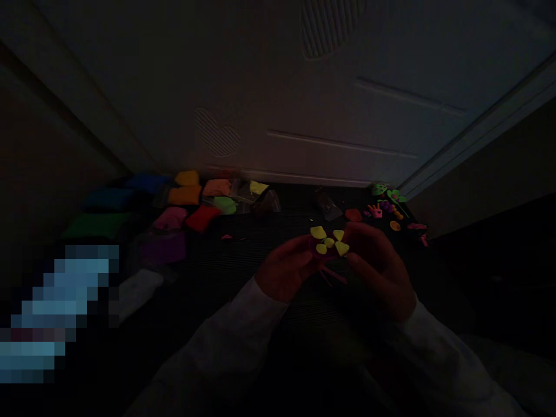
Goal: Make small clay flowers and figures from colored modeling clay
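In the dim light, my left hand [284, 266] grips the left side of a small modelling-clay flower [329, 243]. It has several pale yellow petals around a yellow centre, set on a dark purple base. My right hand [384, 272] curls at the flower's right edge, thumb and forefinger closed around the petals there. Part of the base is hidden by the fingers. Just below the flower, thin pink strips [333, 274] show; whether they touch it I cannot tell.
On the dark table, bags of coloured clay, including a red one [203, 219] and a purple one [163, 248], lie at left. Small finished clay pieces [386, 208] sit at the far right. A clear bag [329, 205] lies behind my hands. A pale panel [260, 87] rises behind. A blurred bright patch [65, 307] is at lower left.
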`<state>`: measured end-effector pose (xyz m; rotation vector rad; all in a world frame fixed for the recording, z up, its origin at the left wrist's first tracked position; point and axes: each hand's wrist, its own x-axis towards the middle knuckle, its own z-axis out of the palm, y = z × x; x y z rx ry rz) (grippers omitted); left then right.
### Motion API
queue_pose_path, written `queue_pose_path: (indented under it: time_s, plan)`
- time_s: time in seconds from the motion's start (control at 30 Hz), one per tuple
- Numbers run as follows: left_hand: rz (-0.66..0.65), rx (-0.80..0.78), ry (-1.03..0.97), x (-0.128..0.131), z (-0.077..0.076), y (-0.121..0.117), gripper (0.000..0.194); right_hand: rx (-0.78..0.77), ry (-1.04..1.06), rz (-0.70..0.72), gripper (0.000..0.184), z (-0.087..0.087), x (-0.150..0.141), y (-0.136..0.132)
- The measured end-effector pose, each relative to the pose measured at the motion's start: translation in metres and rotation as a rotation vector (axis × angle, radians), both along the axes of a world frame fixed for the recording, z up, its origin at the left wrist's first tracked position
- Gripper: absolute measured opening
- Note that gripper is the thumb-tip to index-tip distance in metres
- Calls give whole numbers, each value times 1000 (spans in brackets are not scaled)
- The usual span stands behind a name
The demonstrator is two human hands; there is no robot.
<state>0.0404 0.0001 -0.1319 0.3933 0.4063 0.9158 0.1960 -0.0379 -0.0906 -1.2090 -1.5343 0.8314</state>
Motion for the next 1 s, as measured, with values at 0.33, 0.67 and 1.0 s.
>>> queue_pose_path:
  time_s: [0.33,0.67,1.0]
  plan:
    - [-12,-11,30,2,-4,1,28,-84,77,84,59,-17,2,2]
    - [-25,-28,86,5,-14,3,25,-191,213,35,56,-31,1,1]
    - [-44,-2,134,7,-13,2,27,25,-295,16,84,-19,14,3]
